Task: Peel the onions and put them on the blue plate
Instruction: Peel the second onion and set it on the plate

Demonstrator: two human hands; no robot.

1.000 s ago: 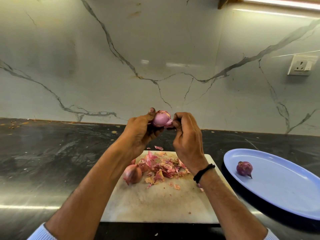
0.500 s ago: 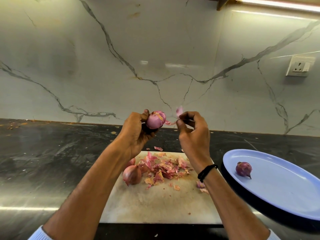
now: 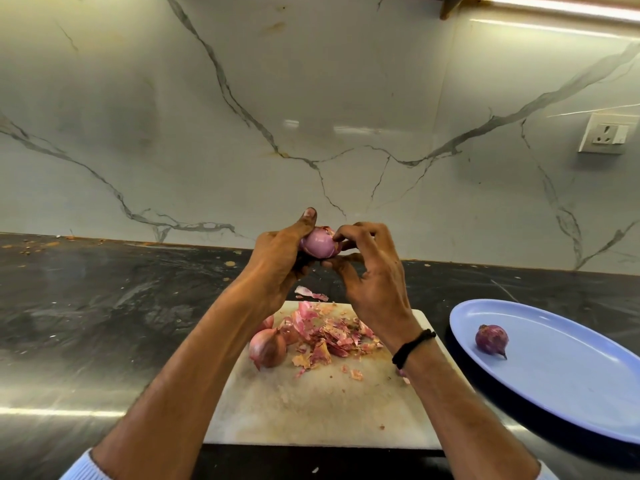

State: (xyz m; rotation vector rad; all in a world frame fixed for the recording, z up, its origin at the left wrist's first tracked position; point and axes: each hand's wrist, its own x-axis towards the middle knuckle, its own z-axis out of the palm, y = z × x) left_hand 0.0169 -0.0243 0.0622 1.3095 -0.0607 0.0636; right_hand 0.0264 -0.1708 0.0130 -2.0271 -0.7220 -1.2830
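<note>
head view: onion (image 3: 318, 242) in left hand (image 3: 277, 266)

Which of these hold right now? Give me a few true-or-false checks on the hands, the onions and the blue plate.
1. The left hand grips the pink onion above the counter. True.
2. Peel scraps lie piled on the cutting board. True.
3. The blue plate holds two onions. False: only one peeled onion lies on it.
4. The right hand rests flat on the cutting board. False: its fingers pinch at the pink onion's end.
5. No onion remains on the cutting board. False: an unpeeled onion lies left of the peel scraps.
</note>
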